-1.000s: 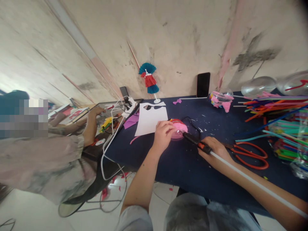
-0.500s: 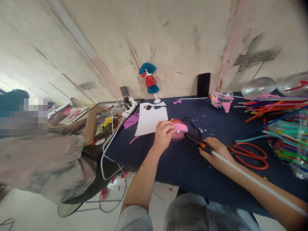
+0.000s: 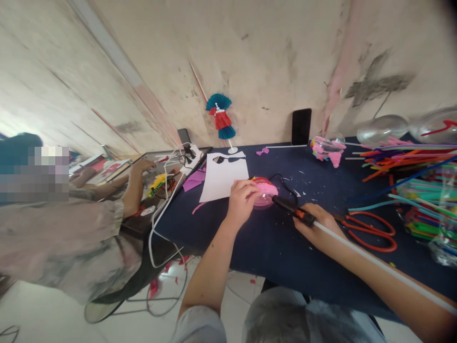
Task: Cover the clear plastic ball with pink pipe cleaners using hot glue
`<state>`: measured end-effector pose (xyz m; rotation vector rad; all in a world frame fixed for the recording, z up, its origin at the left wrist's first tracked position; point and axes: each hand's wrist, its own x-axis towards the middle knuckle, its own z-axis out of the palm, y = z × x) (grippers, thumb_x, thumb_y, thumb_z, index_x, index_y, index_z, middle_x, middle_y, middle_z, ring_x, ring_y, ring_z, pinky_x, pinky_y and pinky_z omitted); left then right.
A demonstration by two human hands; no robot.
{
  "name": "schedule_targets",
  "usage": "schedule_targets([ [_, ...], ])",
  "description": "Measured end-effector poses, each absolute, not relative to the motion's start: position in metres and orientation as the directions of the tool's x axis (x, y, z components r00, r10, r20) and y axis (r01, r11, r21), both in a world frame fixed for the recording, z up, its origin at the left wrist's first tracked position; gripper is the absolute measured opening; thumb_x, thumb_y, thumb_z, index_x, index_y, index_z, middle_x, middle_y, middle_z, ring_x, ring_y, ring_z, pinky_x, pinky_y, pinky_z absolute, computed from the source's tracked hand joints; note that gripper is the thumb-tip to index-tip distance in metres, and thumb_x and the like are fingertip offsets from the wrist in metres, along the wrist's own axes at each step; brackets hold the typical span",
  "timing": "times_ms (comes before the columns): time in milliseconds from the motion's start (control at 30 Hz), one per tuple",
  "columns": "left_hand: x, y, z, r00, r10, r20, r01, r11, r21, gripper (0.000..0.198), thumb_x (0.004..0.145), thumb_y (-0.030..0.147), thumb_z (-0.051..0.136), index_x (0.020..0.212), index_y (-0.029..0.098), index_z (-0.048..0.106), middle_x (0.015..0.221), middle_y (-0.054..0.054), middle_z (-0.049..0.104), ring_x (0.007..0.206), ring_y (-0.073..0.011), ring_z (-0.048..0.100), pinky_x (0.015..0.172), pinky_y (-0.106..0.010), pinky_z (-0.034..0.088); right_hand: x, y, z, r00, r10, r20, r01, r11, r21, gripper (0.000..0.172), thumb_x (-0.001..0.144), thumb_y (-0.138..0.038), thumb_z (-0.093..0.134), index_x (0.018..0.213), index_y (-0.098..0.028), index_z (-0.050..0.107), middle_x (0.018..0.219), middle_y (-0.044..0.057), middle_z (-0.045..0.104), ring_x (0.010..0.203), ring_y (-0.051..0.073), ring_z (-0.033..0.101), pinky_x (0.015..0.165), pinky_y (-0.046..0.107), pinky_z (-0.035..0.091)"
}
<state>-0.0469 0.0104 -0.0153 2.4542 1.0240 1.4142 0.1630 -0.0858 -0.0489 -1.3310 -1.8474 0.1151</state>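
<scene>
My left hand (image 3: 243,202) has its fingers closed at the left side of a rounded craft piece (image 3: 266,189), a clear plastic shape partly covered in pink fuzzy strips with some red and yellow at the top. My right hand (image 3: 317,225) is wrapped round a black and orange glue gun (image 3: 289,207). Its nozzle points left and meets or nearly meets the right side of the craft piece. A long white glue stick (image 3: 371,262) runs out of the gun's back, over my right forearm. My left fingertips partly hide the piece.
Orange-handled scissors (image 3: 371,231) lie right of my right hand. White paper (image 3: 226,178) lies behind my left hand. Bundled pipe cleaners (image 3: 421,190), a pink-covered ornament (image 3: 328,150), and a phone (image 3: 301,126) stand farther back. Another person's arm (image 3: 134,188) is at the left.
The view has shifted very slightly. Both hands, the craft piece and the glue gun keep nearly the same positions.
</scene>
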Motion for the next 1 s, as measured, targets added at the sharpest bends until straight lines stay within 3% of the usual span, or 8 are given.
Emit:
schedule_targets([
  [200,-0.047,0.012,-0.016,0.333,0.602,0.726,0.491,-0.768,0.412,0.006,0.078,0.016,0.065,0.073,0.018,0.064,0.087,-0.004,0.065,0.088,-0.0174,0.058,0.085,-0.038,0.046,0.166,-0.091,-0.045,-0.069,0.788,0.612,0.729,0.458,-0.508,0.007,0.078,-0.025,0.054,0.083,-0.020,0.055,0.072,0.003,0.060,0.068,0.018,0.058,0.063,0.030,0.046],
  [467,-0.047,0.012,-0.016,0.332,0.599,0.729,0.491,-0.769,0.409,0.006,0.077,0.015,0.065,0.073,0.019,0.064,0.087,-0.004,0.065,0.087,-0.0177,0.057,0.085,-0.039,0.046,0.165,-0.090,-0.041,-0.104,0.798,0.594,0.699,0.484,-0.527,0.008,0.081,-0.028,0.055,0.081,-0.020,0.055,0.071,0.003,0.059,0.067,0.017,0.056,0.063,0.030,0.046],
  [1000,-0.044,0.009,-0.015,0.331,0.613,0.717,0.489,-0.762,0.425,0.007,0.077,0.016,0.066,0.072,0.019,0.064,0.087,-0.003,0.065,0.088,-0.0177,0.057,0.087,-0.040,0.045,0.161,-0.088,-0.036,-0.074,0.832,0.549,0.720,0.426,-0.548,0.024,0.083,-0.034,0.048,0.062,-0.023,0.044,0.056,-0.001,0.049,0.054,0.015,0.049,0.053,0.027,0.039],
])
